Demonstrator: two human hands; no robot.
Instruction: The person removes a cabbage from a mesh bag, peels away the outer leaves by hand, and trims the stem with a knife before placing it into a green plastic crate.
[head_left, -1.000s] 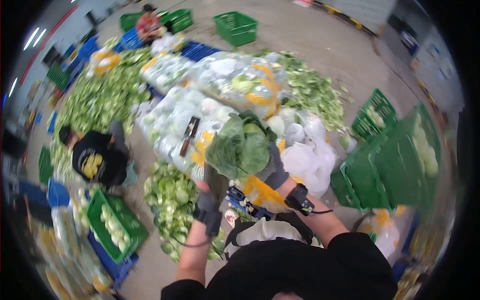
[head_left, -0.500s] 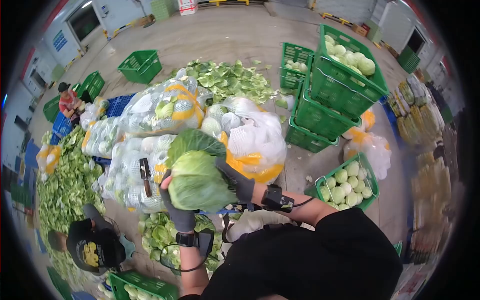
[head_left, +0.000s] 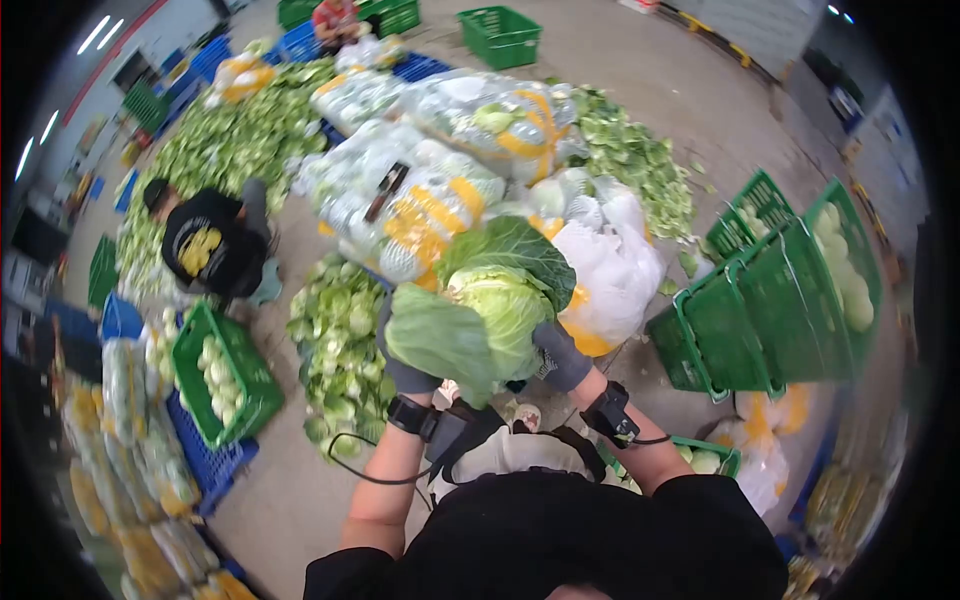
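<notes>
A cabbage point(head_left: 505, 310) is held up in front of my body, its pale head showing between large, loose outer leaves. My left hand point(head_left: 408, 372), in a grey glove, grips it from the left, with the fingers mostly hidden behind a drooping leaf. On the other side my right hand point(head_left: 562, 358), also gloved, clasps the lower right of the head. Just beyond, a knife with a dark blade and brown handle point(head_left: 387, 190) lies on the netted bags of cabbages point(head_left: 345, 180). Cut leaves point(head_left: 345, 350) are heaped on the floor left of my hands.
Stacked green crates point(head_left: 760, 300) stand at right, and a crate of cabbages point(head_left: 235, 385) at left. One person in black point(head_left: 215, 245) crouches at left; another in red point(head_left: 335, 25) sits at the far end. White bags with yellow bands point(head_left: 610, 265) lie ahead.
My view has swung to the right and downward of the scene's layout, shifting everything around. The cabbage has turned in my hands, and a big outer leaf now hangs outward on the left.
</notes>
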